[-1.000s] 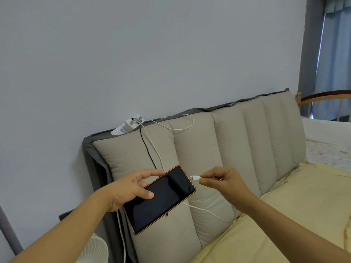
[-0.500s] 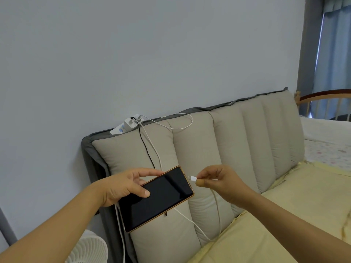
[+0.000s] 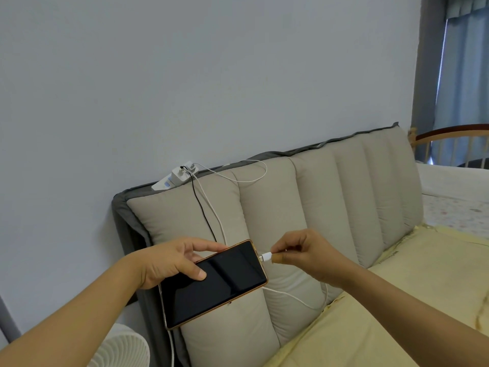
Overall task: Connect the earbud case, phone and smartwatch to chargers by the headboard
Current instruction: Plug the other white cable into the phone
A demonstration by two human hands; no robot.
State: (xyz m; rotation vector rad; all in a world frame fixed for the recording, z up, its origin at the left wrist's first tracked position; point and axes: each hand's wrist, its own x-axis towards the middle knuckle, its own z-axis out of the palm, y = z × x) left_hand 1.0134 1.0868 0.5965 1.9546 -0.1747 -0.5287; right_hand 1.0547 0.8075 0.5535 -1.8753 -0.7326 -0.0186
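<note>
With the left hand gripping the phone steady before the headboard, the right hand, pinching the white plug, should align it squarely with the port, then push gently.

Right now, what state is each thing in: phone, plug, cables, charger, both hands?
phone: screen dark, held tilted in front of the headboard, not yet plugged in.
white plug: at the phone's end edge, not seated.
left hand: grips the phone.
right hand: pinches the plug.
power strip: on the headboard top, adapters plugged in.
black cable: hangs down the cushion, end hidden.
</note>
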